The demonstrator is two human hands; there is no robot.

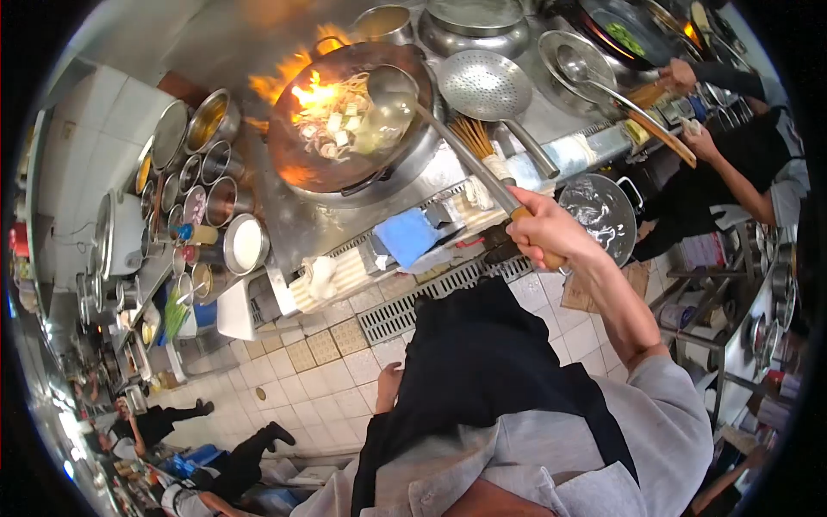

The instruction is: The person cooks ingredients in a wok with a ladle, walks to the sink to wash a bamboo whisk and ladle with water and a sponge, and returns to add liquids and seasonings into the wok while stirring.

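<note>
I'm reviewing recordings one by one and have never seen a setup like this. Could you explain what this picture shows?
There is no machine here, just a person's bare hands. The one picture comes from a camera worn on the person's head, looking forward and down, so their dark apron appears below.

The right hand grips a long ladle, its bowl over the wok. Food lies in the wok, with flames at its far side. The left hand, partly hidden, is low beside the apron; I can't tell if it holds anything.

A perforated strainer lies right of the wok, and a blue cloth near the stove's front edge.
</note>
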